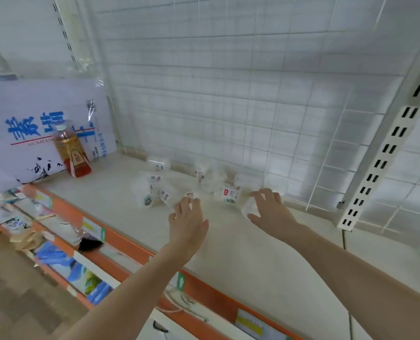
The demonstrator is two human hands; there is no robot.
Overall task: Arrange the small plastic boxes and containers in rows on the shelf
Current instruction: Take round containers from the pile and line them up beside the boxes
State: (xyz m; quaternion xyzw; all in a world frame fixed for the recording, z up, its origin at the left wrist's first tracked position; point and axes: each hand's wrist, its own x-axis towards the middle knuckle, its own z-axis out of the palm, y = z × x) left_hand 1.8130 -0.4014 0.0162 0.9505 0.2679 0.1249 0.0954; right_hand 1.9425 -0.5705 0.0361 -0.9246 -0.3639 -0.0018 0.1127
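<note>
Several small clear plastic boxes and containers with labels lie scattered on the cream shelf [253, 261], among them a box near the back [158, 164], a labelled one [231, 193] and a tipped cup [148, 201]. My left hand [188, 218] reaches forward with straight fingers, its tips touching a small container with a red label [190, 194]. My right hand [270, 209] curls its thumb and fingers round a clear container [249, 206] at the right end of the cluster. The picture is blurred, so the shapes of the containers are hard to read.
A tea bottle [70, 153] stands at the left in front of a large white bag with blue characters [32, 133]. A white wire grid [228, 94] backs the shelf. A slotted upright [380, 163] rises at the right. The orange shelf edge [130, 244] fronts lower shelves with goods.
</note>
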